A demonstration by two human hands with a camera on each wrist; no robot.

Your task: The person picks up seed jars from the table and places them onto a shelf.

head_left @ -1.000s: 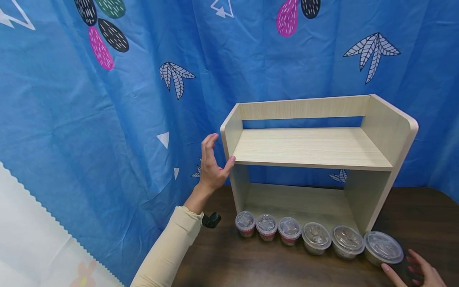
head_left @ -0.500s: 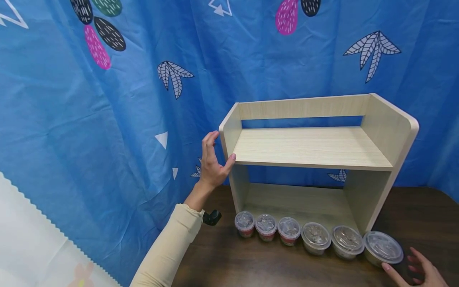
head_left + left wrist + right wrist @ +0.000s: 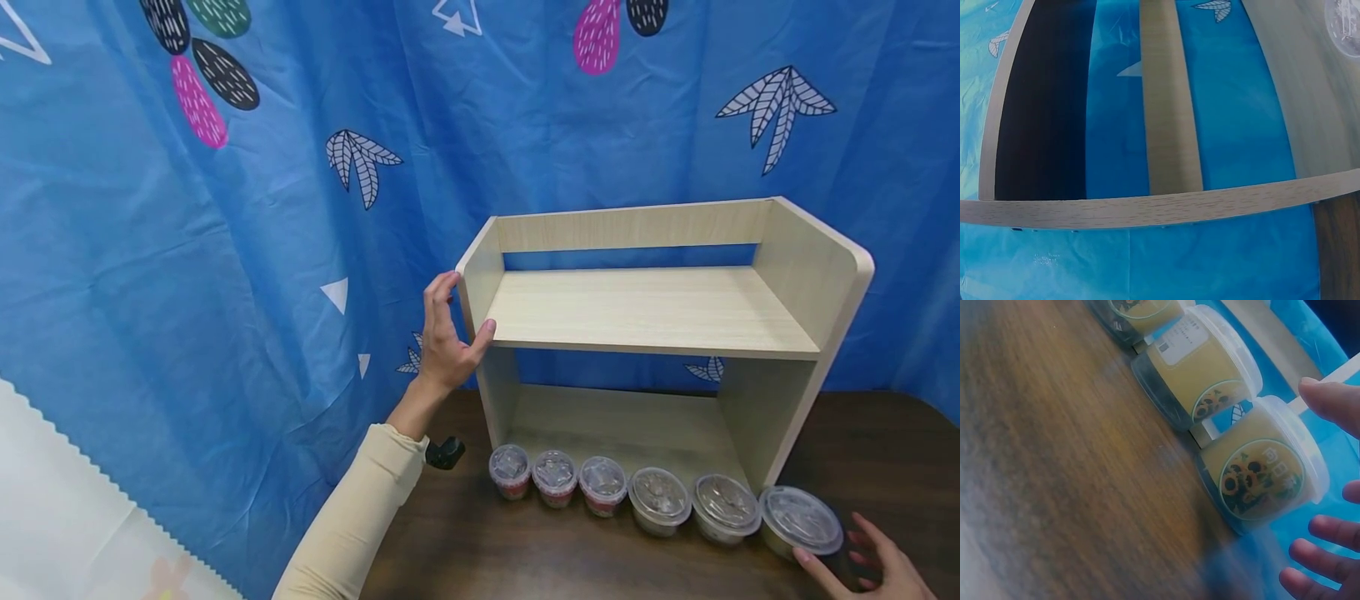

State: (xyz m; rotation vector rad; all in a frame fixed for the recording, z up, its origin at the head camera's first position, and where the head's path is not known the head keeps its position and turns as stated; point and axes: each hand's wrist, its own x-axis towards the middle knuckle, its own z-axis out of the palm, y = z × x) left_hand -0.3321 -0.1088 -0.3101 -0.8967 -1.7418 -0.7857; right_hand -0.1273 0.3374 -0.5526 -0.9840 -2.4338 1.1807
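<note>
A pale wooden two-tier shelf (image 3: 652,310) stands on the dark table. My left hand (image 3: 444,337) is at its left side panel, fingertips right at the edge and thumb across the front, palm spread. A row of lidded clear plastic tubs stands before the shelf: three small reddish ones, such as the leftmost tub (image 3: 510,472), then three wider ones. Beside the rightmost tub (image 3: 801,521) is my right hand (image 3: 873,567), thumb overlapping its near side and fingers spread apart. In the right wrist view this tub (image 3: 1260,469) bears a round sunflower label. The left wrist view shows no fingers.
A blue patterned curtain (image 3: 300,250) hangs behind the shelf and on the left. The brown table (image 3: 600,567) reaches a rounded corner at the far right. A white cloth (image 3: 67,517) with a scalloped edge covers the lower left.
My left hand has edged slightly up and right, closer to the side panel. The right hand has barely moved by the rightmost tub. The tubs stay in place.
</note>
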